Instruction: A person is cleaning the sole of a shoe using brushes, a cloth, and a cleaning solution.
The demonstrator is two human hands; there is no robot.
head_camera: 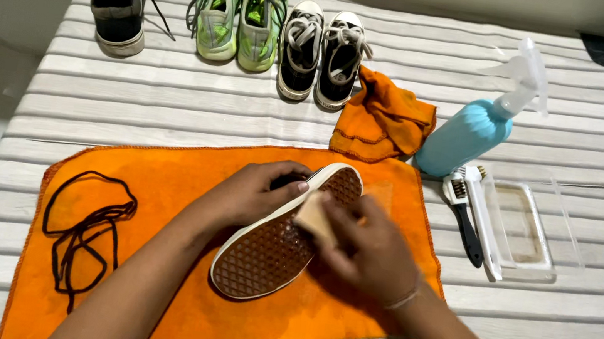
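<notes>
A dark sneaker with a white rim and a brown waffle-patterned rubber sole (279, 240) lay sole-up in the middle of a large orange cloth (170, 284) spread over a white ribbed mat (575, 338). The left hand (256, 193) clasped the shoe's left edge near the toe, fingers curled over the rim. The right hand (369, 250) pinched a small tan block (315, 216) against the sole, fingers clenched round it and blurred. A loose black shoelace (84, 230) lay on the cloth at the near left. To the right, off the cloth, rested a black-handled brush (465, 214), a white brush (483, 224) and a clear plastic tray (527, 230). A light-blue spray bottle (474, 134) stood just beyond them, beside a crumpled orange rag (384, 118). Along the far edge sat a single black sneaker (118, 1), a neon-green pair (239, 17) and a black-and-white pair (321, 52).
</notes>
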